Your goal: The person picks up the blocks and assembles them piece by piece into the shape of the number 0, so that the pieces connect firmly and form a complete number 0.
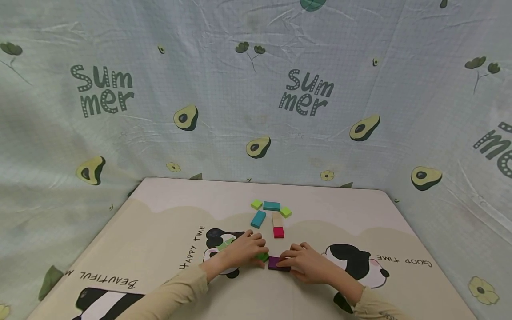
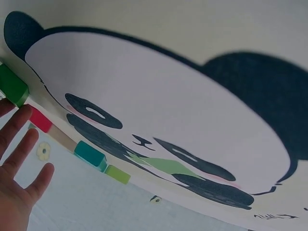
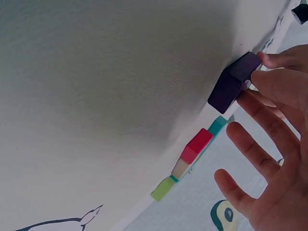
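Near the front middle of the table, my left hand (image 1: 245, 250) pinches a dark green block (image 1: 262, 257). In the left wrist view this green block (image 2: 13, 85) is at the left edge by the fingertips; the thumb is out of sight there. My right hand (image 1: 309, 264) holds a dark purple block (image 1: 276, 263) close beside the green one. The right wrist view shows thumb and forefinger at one end of the purple block (image 3: 233, 82), the other fingers spread. Beyond the hands, a red block (image 1: 278, 232) touches a beige block (image 1: 277, 219).
Farther back lie two teal blocks (image 1: 271, 206) and two light green blocks (image 1: 257, 204). The pale table (image 1: 168, 195) has printed pandas and lettering. Behind it hangs a cloth (image 1: 224, 111) with avocado prints.
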Tool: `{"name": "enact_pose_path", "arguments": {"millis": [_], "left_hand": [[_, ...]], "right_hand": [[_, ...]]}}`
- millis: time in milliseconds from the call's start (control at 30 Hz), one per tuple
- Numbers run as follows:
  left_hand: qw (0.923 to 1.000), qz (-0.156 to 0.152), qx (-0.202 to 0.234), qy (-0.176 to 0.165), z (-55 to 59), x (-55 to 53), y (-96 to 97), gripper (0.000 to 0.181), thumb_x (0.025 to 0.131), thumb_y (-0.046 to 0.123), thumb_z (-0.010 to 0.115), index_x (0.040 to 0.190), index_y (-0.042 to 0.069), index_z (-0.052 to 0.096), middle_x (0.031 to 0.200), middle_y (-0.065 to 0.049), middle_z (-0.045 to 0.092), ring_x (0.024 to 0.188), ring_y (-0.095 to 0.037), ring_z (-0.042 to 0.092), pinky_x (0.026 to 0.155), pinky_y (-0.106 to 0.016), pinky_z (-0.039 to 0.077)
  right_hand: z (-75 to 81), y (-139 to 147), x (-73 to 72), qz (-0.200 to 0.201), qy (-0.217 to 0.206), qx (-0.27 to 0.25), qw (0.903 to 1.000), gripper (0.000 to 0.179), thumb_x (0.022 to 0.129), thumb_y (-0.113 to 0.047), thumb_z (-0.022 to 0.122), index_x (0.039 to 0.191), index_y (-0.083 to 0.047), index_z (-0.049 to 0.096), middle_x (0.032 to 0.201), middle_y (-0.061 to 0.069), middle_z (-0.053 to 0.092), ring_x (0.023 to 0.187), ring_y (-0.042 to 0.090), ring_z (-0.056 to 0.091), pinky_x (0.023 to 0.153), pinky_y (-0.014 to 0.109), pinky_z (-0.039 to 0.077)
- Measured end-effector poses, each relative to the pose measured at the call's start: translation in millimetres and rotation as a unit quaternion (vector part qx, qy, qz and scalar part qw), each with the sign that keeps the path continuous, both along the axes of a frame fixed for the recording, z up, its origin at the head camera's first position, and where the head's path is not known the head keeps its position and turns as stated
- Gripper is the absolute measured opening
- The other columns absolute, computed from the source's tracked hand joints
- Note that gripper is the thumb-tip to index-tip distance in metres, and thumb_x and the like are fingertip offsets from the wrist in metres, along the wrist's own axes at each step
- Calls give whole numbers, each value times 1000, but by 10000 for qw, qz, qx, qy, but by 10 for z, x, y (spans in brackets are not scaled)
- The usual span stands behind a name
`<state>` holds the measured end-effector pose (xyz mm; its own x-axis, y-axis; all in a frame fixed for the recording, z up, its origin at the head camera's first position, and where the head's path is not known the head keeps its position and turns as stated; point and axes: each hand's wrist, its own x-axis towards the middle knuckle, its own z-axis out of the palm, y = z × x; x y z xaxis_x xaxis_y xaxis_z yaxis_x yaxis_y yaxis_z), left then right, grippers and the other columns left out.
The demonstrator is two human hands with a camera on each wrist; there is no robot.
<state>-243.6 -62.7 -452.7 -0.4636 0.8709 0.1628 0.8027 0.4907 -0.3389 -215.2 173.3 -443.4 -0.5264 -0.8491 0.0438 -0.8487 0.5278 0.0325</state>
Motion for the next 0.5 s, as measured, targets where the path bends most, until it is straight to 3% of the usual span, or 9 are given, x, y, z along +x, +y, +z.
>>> {"name": "enact_pose_path", "arguments": {"millis": [200, 500], "left_hand": [[10000, 6, 41, 39, 6, 2, -13, 35, 78, 56, 51, 98, 29, 63, 88, 12, 58, 84, -7, 47, 76, -25, 35], [9972, -263, 641, 278, 66, 61, -90, 34, 80, 52, 55, 98, 24, 62, 93, 9, 60, 89, -9, 49, 81, -30, 40]], "right_hand": [[-4, 2, -11, -12, -67, -18, 10000, 34, 82, -20, 60, 114, -30, 60, 111, -9, 60, 90, 9, 47, 77, 33, 41], [11, 46, 7, -207, -451, -111, 9987, 33, 84, -22, 59, 115, -30, 59, 114, -10, 59, 93, 8, 45, 77, 32, 39]]}}
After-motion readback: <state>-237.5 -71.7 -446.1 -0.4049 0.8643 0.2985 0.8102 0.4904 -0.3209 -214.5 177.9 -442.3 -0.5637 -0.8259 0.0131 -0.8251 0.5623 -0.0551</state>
